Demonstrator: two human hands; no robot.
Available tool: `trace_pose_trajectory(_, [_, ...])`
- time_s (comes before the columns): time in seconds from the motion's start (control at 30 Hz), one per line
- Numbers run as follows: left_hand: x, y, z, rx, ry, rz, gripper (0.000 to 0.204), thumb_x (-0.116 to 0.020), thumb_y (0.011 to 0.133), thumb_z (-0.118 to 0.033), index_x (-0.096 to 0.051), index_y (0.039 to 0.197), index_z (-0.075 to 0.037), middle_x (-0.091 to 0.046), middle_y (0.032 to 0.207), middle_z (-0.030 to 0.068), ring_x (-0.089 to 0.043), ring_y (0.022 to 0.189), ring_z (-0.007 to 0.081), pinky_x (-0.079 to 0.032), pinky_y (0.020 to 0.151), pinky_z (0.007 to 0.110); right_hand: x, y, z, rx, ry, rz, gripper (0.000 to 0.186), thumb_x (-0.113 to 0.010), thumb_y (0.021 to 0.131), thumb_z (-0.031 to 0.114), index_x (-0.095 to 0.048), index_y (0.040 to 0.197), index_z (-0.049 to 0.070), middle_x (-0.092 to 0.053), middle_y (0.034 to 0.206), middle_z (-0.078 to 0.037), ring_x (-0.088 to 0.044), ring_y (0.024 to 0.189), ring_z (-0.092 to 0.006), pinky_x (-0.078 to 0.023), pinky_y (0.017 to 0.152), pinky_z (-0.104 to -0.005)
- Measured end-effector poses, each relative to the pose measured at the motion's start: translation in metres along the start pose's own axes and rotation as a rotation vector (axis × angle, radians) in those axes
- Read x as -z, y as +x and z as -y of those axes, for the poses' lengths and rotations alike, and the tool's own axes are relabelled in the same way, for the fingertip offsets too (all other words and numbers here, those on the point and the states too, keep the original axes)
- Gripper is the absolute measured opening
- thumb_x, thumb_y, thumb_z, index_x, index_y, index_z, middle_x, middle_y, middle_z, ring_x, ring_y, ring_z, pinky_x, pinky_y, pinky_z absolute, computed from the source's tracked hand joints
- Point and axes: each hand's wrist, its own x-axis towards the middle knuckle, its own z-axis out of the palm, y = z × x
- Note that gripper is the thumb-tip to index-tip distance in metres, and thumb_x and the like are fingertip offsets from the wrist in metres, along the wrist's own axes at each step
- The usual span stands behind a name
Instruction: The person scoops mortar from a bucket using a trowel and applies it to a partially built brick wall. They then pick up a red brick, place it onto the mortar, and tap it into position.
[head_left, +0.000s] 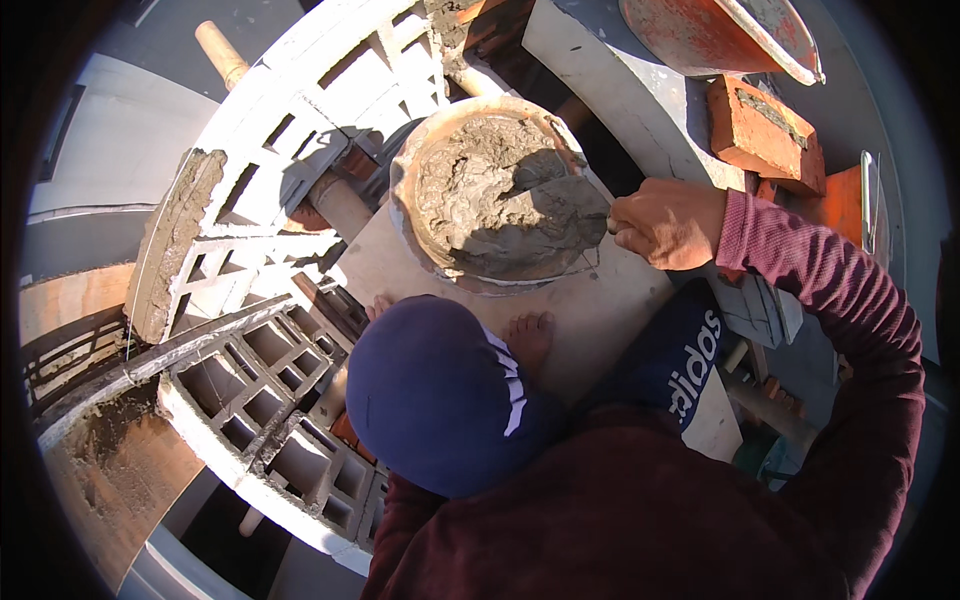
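My right hand (668, 222) is closed around the handle of a trowel (568, 206) at the right side of a round basin (402, 205). The trowel's blade, grey and smeared, lies in the wet grey mortar (455, 185) that fills much of the basin. Shadow falls over part of the mortar near the blade. My left hand is out of sight; only a bit of the left sleeve (402, 520) shows beside my bent knee (435, 395).
Hollow block walls (250, 400) curve along the left, one topped with mortar (178, 240). My bare foot (529, 338) rests on a pale board (610, 300) under the basin. Orange bricks (750, 135) and a mortar-stained reddish container (690, 35) stand at the upper right. A round wooden pole (222, 55) sticks out at the upper left.
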Motion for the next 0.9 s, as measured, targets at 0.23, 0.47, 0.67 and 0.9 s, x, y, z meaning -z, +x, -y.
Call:
trace_pose_trajectory(0.23, [-0.044, -0.003, -0.013, 0.088, 0.049, -0.348, 0.022, -0.062, 0.086, -0.021, -0.062, 0.108, -0.017, -0.06, 0.096, 0.0063, -0.061, 0.093, 0.0292, -0.05, 0.076, 0.044, 0.015, -0.044, 0.008, -0.188, -0.214, -0.137, 0.024, -0.056, 0.098, 0.021, -0.061, 0.101, -0.003, -0.068, 0.078, -0.023, -0.069, 0.077, -0.0389, -0.056, 0.073, -0.046])
trace_pose_trajectory(0.47, [-0.042, 0.007, -0.021, 0.122, 0.039, -0.465, 0.019, -0.063, 0.085, -0.022, -0.063, 0.103, -0.018, -0.059, 0.092, 0.0045, -0.061, 0.088, 0.0273, -0.049, 0.073, 0.043, -0.009, -0.007, -0.019, 0.045, 0.142, 0.0, 0.027, -0.054, 0.098, 0.02, -0.061, 0.096, -0.006, -0.065, 0.081, -0.024, -0.065, 0.079, -0.0413, -0.051, 0.075, -0.046])
trace_pose_trajectory(0.67, [-0.033, 0.007, -0.015, 0.049, 0.093, -0.429, 0.015, -0.062, 0.085, -0.019, -0.061, 0.1, -0.015, -0.058, 0.088, 0.0039, -0.06, 0.085, 0.0255, -0.049, 0.071, 0.042, -0.036, 0.003, -0.032, 0.173, 0.328, -0.112, 0.029, -0.058, 0.096, 0.023, -0.062, 0.092, -0.005, -0.063, 0.082, -0.025, -0.063, 0.08, -0.0406, -0.049, 0.073, -0.0456])
trace_pose_trajectory(0.9, [-0.039, 0.0, 0.01, -0.074, 0.025, -0.296, 0.036, -0.053, 0.093, -0.029, -0.056, 0.122, -0.008, -0.056, 0.112, 0.0142, -0.052, 0.112, 0.0341, -0.043, 0.093, 0.047, -0.043, 0.011, -0.053, 0.006, 0.655, 0.068, 0.04, -0.063, 0.097, 0.033, -0.055, 0.078, -0.001, -0.055, 0.059, -0.01, -0.058, 0.05, -0.0205, -0.046, 0.051, -0.0352])
